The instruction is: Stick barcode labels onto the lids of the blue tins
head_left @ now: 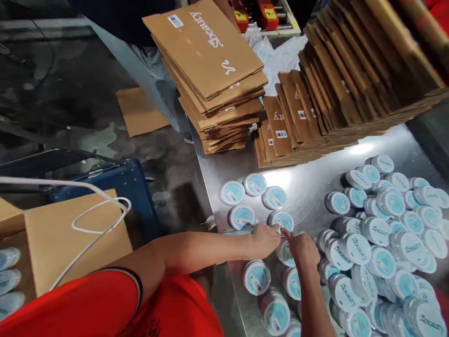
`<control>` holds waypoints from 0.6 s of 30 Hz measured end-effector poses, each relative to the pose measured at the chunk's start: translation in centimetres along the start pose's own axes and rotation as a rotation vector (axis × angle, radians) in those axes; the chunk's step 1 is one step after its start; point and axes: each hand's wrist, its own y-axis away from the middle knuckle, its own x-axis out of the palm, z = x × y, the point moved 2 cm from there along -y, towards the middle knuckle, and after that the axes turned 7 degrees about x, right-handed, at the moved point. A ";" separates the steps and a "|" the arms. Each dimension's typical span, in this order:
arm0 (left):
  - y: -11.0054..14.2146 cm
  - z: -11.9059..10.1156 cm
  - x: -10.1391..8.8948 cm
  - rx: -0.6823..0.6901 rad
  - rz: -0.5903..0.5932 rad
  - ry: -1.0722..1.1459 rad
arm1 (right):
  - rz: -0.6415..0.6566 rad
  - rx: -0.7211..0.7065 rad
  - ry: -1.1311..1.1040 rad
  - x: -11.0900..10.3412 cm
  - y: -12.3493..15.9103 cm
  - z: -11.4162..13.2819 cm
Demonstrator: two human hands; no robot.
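Both of my hands meet over the near edge of a round jar with a pale blue label, on a metal table. Reaching in from the left, my left hand has its fingers curled, the tips at the jar's rim. My right hand comes up from below, its thumb and index finger close together beside the left fingertips. Whatever is pinched there is too small or hidden to make out. Around my hands stand similar jars, such as the jar just to the left and another jar nearer me.
A large heap of jars covers the table's right side. At the back are a stack of flat cardboard boxes and rows of folded cartons. An opened carton with jars and a white cable are at the left.
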 end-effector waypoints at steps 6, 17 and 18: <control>4.0 0.3 0.5 -0.165 -0.124 0.694 | 0.274 -0.027 -0.759 -0.7 8.7 -1.8; 10.3 -1.4 3.8 -0.343 -0.094 0.918 | 0.234 0.066 -0.960 2.8 16.1 -3.0; 10.4 -1.4 4.0 -0.363 -0.091 0.876 | 0.223 0.065 -0.947 2.8 16.5 -3.1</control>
